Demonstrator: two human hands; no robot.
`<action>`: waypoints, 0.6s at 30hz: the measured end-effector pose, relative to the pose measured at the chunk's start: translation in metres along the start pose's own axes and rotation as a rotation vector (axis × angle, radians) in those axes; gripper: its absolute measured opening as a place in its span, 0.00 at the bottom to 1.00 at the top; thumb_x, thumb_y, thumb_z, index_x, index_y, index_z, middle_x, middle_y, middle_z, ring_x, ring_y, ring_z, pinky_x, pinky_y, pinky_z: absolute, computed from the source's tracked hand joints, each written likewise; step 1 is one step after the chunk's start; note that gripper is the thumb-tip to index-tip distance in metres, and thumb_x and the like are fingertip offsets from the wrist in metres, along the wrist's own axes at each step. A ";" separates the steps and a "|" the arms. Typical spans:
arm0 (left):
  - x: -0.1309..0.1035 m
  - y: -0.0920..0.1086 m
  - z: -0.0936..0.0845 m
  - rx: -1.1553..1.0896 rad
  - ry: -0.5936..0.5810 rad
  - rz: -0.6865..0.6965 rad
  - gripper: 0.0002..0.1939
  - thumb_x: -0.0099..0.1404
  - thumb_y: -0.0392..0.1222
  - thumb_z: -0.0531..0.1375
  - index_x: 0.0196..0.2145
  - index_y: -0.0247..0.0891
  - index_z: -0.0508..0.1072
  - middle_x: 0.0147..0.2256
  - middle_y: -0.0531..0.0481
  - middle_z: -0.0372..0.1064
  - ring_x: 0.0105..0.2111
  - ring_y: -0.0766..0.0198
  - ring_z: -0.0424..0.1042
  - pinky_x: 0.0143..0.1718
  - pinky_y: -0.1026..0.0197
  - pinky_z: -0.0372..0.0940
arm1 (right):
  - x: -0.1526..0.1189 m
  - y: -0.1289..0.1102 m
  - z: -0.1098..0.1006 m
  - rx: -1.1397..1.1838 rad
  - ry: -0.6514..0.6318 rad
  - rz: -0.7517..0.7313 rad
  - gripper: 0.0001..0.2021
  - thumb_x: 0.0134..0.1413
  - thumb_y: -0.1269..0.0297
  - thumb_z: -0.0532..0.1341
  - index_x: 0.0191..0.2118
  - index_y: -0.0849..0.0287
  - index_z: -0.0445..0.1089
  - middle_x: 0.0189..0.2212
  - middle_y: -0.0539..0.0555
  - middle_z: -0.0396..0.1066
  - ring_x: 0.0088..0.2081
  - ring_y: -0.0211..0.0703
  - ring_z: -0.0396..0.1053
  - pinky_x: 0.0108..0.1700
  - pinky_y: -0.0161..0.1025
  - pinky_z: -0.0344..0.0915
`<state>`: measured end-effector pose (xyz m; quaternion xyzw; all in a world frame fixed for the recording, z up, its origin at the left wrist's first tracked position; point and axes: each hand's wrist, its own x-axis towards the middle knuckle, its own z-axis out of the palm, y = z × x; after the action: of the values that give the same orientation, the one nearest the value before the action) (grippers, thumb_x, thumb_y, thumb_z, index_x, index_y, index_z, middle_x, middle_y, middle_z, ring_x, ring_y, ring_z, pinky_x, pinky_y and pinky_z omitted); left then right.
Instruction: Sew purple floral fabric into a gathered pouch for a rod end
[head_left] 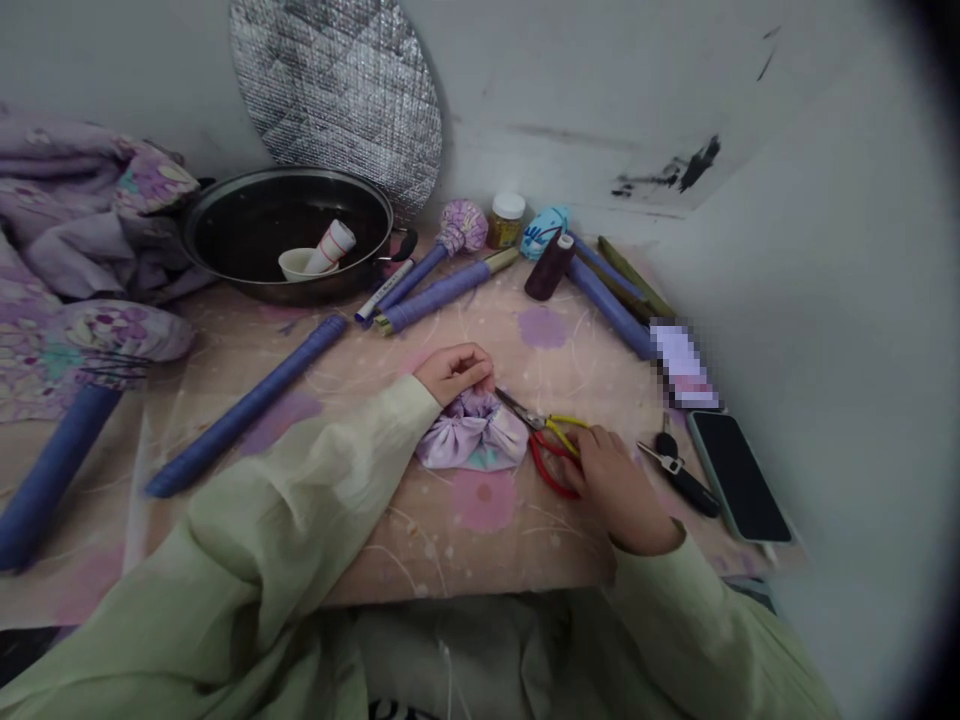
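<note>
My left hand [459, 372] is closed, its fingertips pinching the gathered top of a small lilac floral cloth bundle [474, 438] that lies on the table. My right hand [621, 490] grips needle-nose pliers [537, 424] with one yellow and one red handle, which are spread apart. Their dark pointed tip reaches to the bundle's top, close beside my left fingertips. What exactly the tip touches is too small to make out.
Keys [679, 470] and a phone [739, 478] lie right of my right hand. Behind stand a maroon thread spool [550, 268], a jar [507, 222] and a wide pan [196, 225]. Purple-wrapped sticks [251, 408] lie leftward. The table's front edge [465, 598] is near me; a wall rises right.
</note>
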<state>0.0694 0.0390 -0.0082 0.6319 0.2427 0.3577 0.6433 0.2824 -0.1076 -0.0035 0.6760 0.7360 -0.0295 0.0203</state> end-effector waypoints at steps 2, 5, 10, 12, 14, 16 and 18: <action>0.000 -0.003 0.000 -0.013 0.005 -0.006 0.22 0.54 0.57 0.60 0.28 0.32 0.65 0.27 0.49 0.71 0.20 0.73 0.65 0.24 0.67 0.61 | -0.004 0.000 -0.001 -0.026 -0.006 -0.001 0.11 0.55 0.68 0.52 0.42 0.67 0.64 0.34 0.64 0.68 0.38 0.53 0.67 0.39 0.46 0.63; 0.001 -0.005 -0.001 -0.039 0.022 -0.006 0.21 0.54 0.56 0.60 0.28 0.32 0.64 0.32 0.46 0.72 0.19 0.74 0.65 0.23 0.68 0.61 | -0.010 0.002 -0.005 0.054 -0.061 0.002 0.11 0.54 0.69 0.52 0.43 0.66 0.64 0.34 0.63 0.69 0.37 0.53 0.69 0.38 0.47 0.65; 0.002 -0.006 -0.001 -0.045 0.032 -0.012 0.21 0.54 0.56 0.60 0.27 0.32 0.64 0.33 0.45 0.72 0.20 0.75 0.64 0.25 0.68 0.60 | -0.022 0.012 -0.016 0.466 -0.120 -0.016 0.15 0.54 0.64 0.52 0.48 0.57 0.61 0.40 0.59 0.71 0.40 0.49 0.71 0.41 0.45 0.67; 0.003 -0.007 -0.001 -0.032 0.036 -0.007 0.21 0.54 0.56 0.60 0.28 0.32 0.65 0.32 0.45 0.72 0.21 0.74 0.63 0.25 0.68 0.60 | -0.030 0.016 -0.018 0.645 -0.091 0.067 0.17 0.52 0.62 0.55 0.49 0.56 0.61 0.41 0.58 0.71 0.39 0.48 0.71 0.40 0.44 0.69; 0.004 -0.008 -0.002 -0.015 0.034 0.000 0.21 0.54 0.56 0.60 0.28 0.32 0.66 0.31 0.47 0.71 0.22 0.74 0.63 0.25 0.68 0.60 | -0.039 0.019 -0.019 0.857 -0.110 0.151 0.20 0.50 0.59 0.57 0.50 0.56 0.59 0.36 0.56 0.71 0.33 0.46 0.72 0.34 0.42 0.71; 0.005 -0.009 -0.002 -0.001 0.032 0.007 0.21 0.54 0.56 0.60 0.28 0.32 0.66 0.29 0.49 0.69 0.21 0.74 0.63 0.25 0.68 0.60 | -0.045 0.019 -0.018 1.050 -0.133 0.180 0.21 0.50 0.58 0.58 0.51 0.54 0.57 0.32 0.53 0.71 0.29 0.42 0.71 0.28 0.38 0.70; 0.005 -0.010 -0.003 0.008 0.037 0.016 0.21 0.53 0.56 0.61 0.27 0.32 0.66 0.25 0.52 0.66 0.21 0.73 0.63 0.24 0.68 0.60 | -0.046 0.016 -0.017 1.122 -0.072 0.167 0.19 0.50 0.59 0.60 0.48 0.53 0.59 0.33 0.53 0.71 0.31 0.41 0.72 0.31 0.38 0.71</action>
<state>0.0722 0.0453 -0.0170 0.6296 0.2512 0.3734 0.6333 0.3022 -0.1512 0.0162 0.6378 0.5504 -0.4374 -0.3145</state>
